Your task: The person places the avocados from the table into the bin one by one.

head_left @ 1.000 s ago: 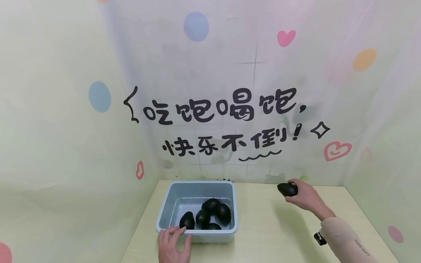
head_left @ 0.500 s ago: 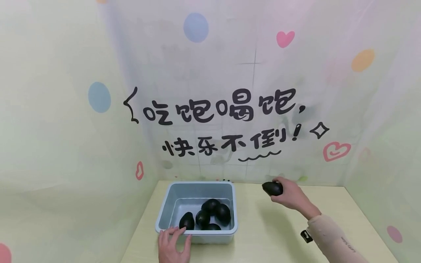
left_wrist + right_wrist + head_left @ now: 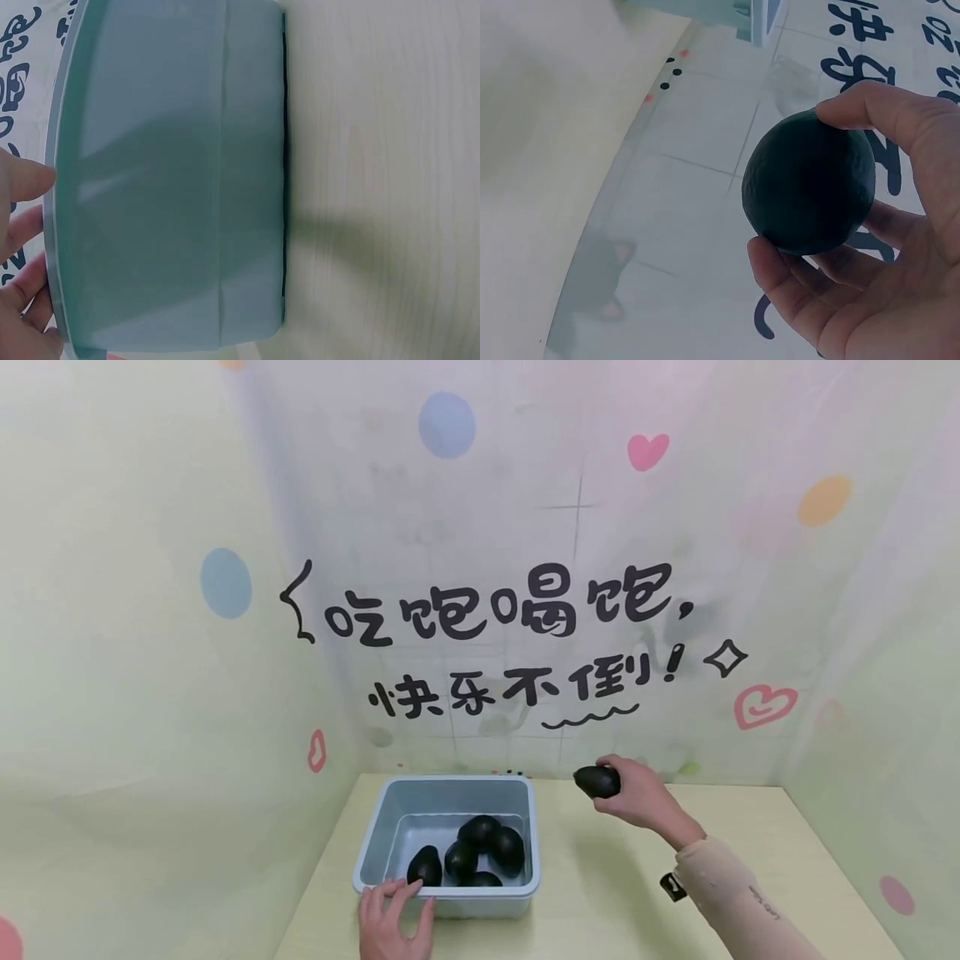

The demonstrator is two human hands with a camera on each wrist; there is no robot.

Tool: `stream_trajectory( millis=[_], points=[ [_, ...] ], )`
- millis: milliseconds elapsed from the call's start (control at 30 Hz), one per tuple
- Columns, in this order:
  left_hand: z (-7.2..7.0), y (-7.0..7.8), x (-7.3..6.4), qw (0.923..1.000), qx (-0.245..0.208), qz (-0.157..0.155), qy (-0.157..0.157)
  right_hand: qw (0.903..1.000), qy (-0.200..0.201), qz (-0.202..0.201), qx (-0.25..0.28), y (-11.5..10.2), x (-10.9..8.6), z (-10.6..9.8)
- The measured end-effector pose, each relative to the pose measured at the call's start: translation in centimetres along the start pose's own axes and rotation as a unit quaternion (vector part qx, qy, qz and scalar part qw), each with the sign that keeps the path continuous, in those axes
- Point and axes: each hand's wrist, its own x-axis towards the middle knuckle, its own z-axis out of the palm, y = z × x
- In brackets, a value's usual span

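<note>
My right hand (image 3: 636, 793) grips a dark avocado (image 3: 597, 782) in the air, to the right of the light blue plastic bin (image 3: 507, 892). In the right wrist view, thumb and fingers curl round the avocado (image 3: 808, 184) from opposite sides. Several more dark avocados (image 3: 462, 860) lie in the bin, mostly toward its right side; the front rim partly hides one. My left hand (image 3: 393, 922) holds the bin's near rim at the left. The left wrist view has the thumb over the outer rim (image 3: 51, 195) and fingertips going behind it.
The bin stands on a pale wooden table (image 3: 592, 902). A printed curtain (image 3: 480, 527) with black lettering rises behind the table and along both sides. A small black object (image 3: 672, 887) hangs by the right sleeve (image 3: 738, 893).
My right hand has moved left toward the bin with the avocado, rising slightly. The left hand and the bin keep their places.
</note>
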Motion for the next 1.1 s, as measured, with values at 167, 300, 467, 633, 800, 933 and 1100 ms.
stream_trajectory(
  millis=[167,300,467,633,800,933,1100],
  points=[
    [-0.2,0.2,0.1,1.0,0.003,-0.003,-0.003,0.9999,0.002,-0.011,0.002,-0.7,0.7,0.7],
    [-0.3,0.5,0.1,0.9996,0.009,-0.023,-0.015,0.9998,0.002,-0.02,0.001,-1.6,1.0,1.2],
    [-0.2,0.4,-0.1,0.9998,0.005,-0.017,-0.007,0.9995,-0.007,-0.032,0.003,-2.8,1.3,1.9],
    [0.0,0.4,-0.4,0.9998,0.007,-0.021,-0.004,0.9991,-0.012,-0.04,0.001,-3.5,1.5,2.7],
    [0.2,0.1,-0.7,0.9999,0.005,-0.011,0.0,0.9987,-0.018,-0.048,0.005,-4.2,1.6,3.3],
    [0.2,-0.2,-0.7,1.0,-0.001,-0.001,0.009,0.9979,-0.022,-0.059,0.014,-5.0,1.9,3.6],
    [0.3,-0.1,-0.6,0.9999,-0.009,0.003,0.01,0.9968,-0.036,-0.068,0.024,-5.9,2.1,3.9]
  ],
)
